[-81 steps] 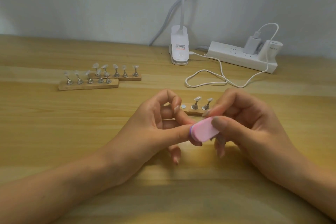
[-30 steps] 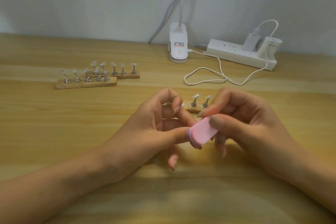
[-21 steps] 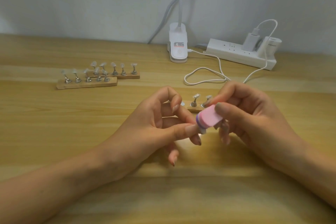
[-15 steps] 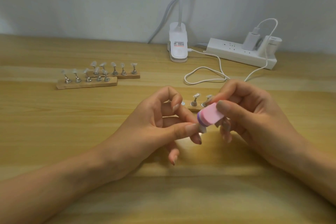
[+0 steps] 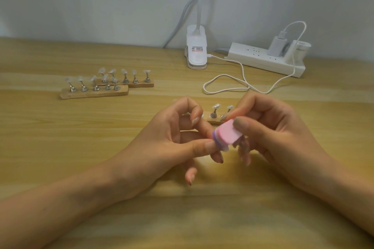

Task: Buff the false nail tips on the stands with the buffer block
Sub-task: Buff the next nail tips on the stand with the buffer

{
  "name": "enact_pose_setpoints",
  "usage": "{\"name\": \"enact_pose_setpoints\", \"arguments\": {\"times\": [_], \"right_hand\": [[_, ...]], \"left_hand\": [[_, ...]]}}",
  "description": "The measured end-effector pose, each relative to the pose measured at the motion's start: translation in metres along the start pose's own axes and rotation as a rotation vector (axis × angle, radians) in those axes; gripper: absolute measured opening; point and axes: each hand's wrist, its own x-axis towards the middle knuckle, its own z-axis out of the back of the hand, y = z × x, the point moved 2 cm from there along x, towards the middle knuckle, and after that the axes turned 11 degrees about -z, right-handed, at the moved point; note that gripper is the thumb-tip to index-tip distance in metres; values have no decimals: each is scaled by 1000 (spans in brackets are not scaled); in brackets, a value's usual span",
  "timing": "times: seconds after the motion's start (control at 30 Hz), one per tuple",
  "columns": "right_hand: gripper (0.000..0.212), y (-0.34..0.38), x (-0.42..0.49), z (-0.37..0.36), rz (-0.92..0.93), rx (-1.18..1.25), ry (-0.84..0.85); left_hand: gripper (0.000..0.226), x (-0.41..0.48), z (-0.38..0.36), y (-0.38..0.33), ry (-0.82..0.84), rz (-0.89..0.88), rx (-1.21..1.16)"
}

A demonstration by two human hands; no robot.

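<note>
Buffer block [image 5: 227, 134], likely light and soft, sits pinched across its flat faces in our right hand [image 5: 273, 133] while our left hand [image 5: 172, 143] pinches a flimsy, half-hidden nail tip [image 5: 226, 149].

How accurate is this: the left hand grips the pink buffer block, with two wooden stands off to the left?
Wrong hand: the head view shows the right hand gripping the pink buffer block. Two wooden stands are off to the left.

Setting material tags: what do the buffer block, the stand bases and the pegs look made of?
Buffer block: soft foam by its look, matte pink face, purple and pale layers at the edge. Stand bases: likely unfinished wood, tan, matte, rough-cut ends. Pegs: probably metal, silver with bright glints.
</note>
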Motion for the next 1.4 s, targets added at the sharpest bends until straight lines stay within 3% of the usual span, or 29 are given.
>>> {"name": "enact_pose_setpoints", "arguments": {"times": [0.17,0.27,0.4,0.6,0.8,0.9,1.1,1.23,1.4], "right_hand": [[15,1,-1,1,17,-8,-17],[10,0,-1,-3,29,-31,65],[19,2,2,5,4,-37,-81],[14,4,0,10,27,36,-119],[14,0,-3,-6,34,14,38],[20,1,-2,-1,20,8,-66],[21,2,-2,4,29,86,-97],[16,1,-6,-7,66,12,-3],[15,6,-6,-5,73,-16,-82]], "left_hand": [[39,0,0,1,-14,3,-7],[40,1,0,1,-24,1,3],[40,0,1,0,-37,10,-2],[42,-1,1,-3,-25,8,-5],[43,0,0,-2,-46,11,-17],[40,-1,1,-3,-38,14,-21],[36,-2,3,-3,-20,10,-29],[46,-1,1,-2,-48,6,-6],[44,-1,0,-4,-84,6,4]]}}
